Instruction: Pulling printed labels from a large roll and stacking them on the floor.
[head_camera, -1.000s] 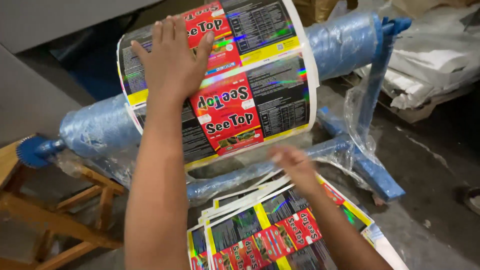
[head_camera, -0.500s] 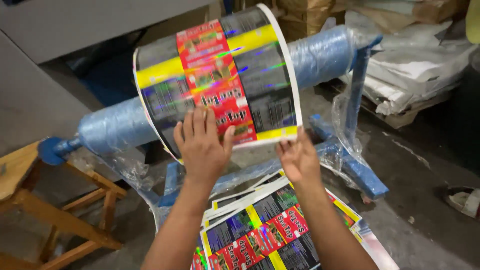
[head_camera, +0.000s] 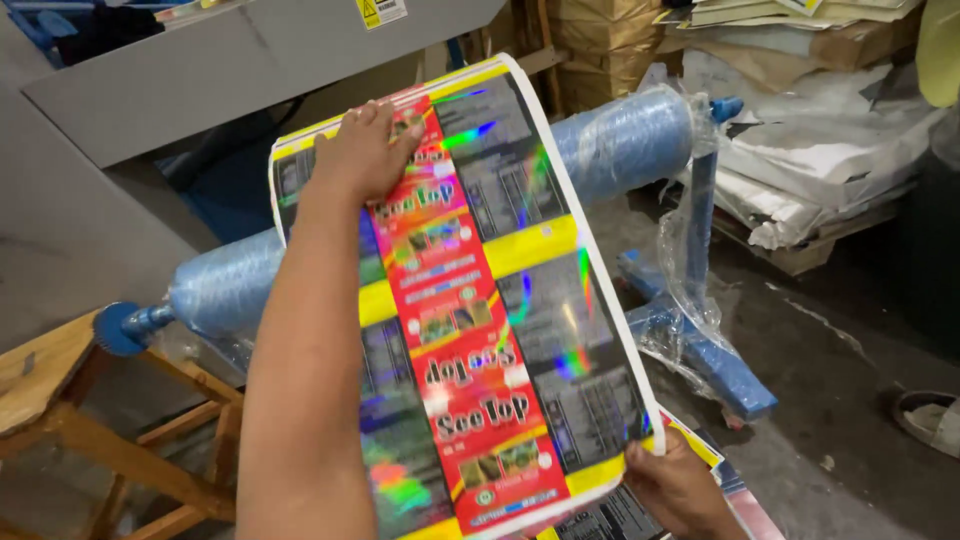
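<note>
The left hand (head_camera: 365, 150) lies flat and open on the far end of the printed film sheet (head_camera: 480, 300). The right hand (head_camera: 672, 482) pinches its near right corner; the fingers are hidden beneath the sheet.

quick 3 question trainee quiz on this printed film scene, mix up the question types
1. True or false: the left hand lies flat on the upper part of the printed film sheet.
2. What does the right hand hold?
A. the wooden stool
B. the sheet's lower right corner
C. the blue stand
3. Fill in: behind the sheet runs a roller wrapped in blue ____.

Key: 1 true; 2 B; 3 plastic film. The wooden stool stands at lower left, untouched.
</note>
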